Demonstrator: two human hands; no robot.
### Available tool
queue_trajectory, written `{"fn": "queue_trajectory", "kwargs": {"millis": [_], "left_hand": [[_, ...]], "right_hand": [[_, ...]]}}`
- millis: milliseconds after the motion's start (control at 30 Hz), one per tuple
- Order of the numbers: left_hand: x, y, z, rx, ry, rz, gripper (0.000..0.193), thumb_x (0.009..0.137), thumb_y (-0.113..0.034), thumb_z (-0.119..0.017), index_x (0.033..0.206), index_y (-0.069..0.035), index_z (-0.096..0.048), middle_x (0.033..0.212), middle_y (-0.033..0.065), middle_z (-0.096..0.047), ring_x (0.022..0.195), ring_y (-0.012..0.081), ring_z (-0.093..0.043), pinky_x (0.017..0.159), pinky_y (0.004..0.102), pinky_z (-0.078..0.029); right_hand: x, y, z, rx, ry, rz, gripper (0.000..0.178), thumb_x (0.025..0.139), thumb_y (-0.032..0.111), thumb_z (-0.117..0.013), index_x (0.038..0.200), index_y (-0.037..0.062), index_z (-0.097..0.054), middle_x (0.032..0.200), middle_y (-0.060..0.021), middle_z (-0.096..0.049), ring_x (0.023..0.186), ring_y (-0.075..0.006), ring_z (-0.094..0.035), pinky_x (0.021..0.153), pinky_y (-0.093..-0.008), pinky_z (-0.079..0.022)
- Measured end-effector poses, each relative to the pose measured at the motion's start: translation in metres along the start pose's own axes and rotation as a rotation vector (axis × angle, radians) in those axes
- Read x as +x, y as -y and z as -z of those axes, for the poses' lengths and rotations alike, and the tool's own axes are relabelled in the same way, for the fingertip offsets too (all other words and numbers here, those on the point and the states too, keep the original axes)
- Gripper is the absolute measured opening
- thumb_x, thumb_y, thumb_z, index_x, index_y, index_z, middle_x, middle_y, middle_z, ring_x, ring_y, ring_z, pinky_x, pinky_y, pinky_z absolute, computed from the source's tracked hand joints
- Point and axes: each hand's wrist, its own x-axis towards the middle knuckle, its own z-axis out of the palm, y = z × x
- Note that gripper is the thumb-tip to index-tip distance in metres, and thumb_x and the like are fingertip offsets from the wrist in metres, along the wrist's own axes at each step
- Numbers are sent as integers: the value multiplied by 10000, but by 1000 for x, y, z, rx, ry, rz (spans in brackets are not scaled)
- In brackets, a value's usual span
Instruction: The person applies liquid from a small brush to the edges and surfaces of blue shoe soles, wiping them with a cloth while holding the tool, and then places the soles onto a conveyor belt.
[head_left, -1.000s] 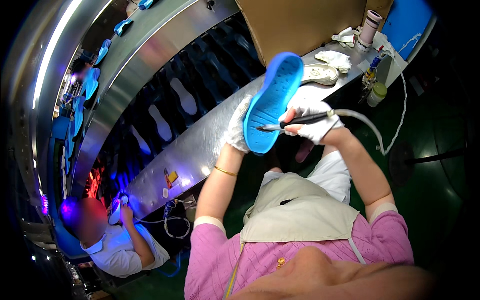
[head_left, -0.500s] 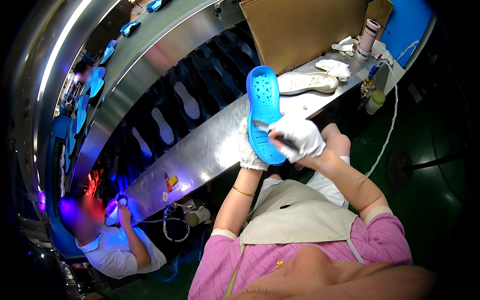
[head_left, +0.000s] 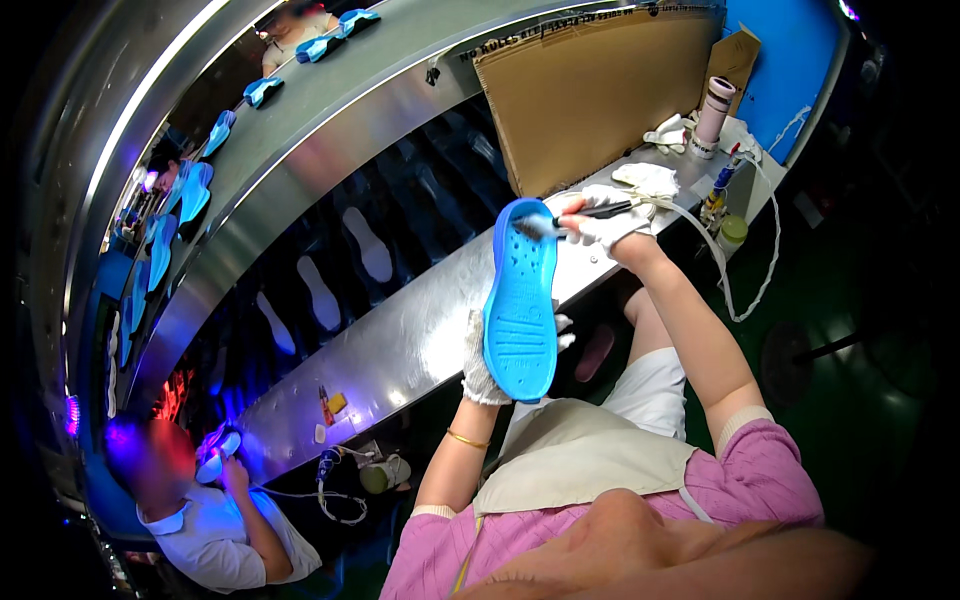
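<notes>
My left hand (head_left: 481, 362), in a white knit glove, grips a bright blue shoe sole (head_left: 521, 325) from beneath and its left side. The sole is upright in view, its hollow inside facing me, with small holes near the far end and ridges near the close end. In my right hand (head_left: 608, 228), in a white glove with bare fingertips, is a brush (head_left: 604, 210) with a dark handle. Its bristles are blurred and touch the far end of the sole. A white hose (head_left: 690, 217) runs from the handle's back end.
A metal bench (head_left: 400, 330) runs under my hands. On it stand a cardboard sheet (head_left: 590, 100), a pink bottle (head_left: 713, 115) and white gloves (head_left: 645, 180). Blue soles ride a conveyor (head_left: 400, 55) beyond. At left, a co-worker (head_left: 225, 520) handles another sole.
The sole has shifted toward me. My right hand has moved the brush from the sole's middle to its far end, and the hose now shows behind the handle.
</notes>
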Motion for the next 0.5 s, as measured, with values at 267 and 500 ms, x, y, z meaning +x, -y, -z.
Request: {"fn": "queue_trajectory", "kwargs": {"millis": [267, 500], "left_hand": [[-9, -19, 28, -226, 53, -59, 856, 903, -667, -399, 1479, -43, -288, 1420, 224, -438, 1267, 429, -463, 1057, 577, -388], [-16, -19, 20, 6, -37, -118, 796, 926, -608, -425, 1458, -25, -321, 1406, 230, -454, 1246, 422, -487, 1076, 573, -369]], "right_hand": [[-70, -14, -54, -294, 183, 532, 239, 715, -55, -740, 900, 81, -677, 956, -90, -693, 898, -224, -666, 817, -338, -525], [-49, 19, -31, -42, 153, 310, 177, 771, -33, -733, 914, 60, -685, 989, -58, -696, 921, -176, -655, 854, -322, -519]]}}
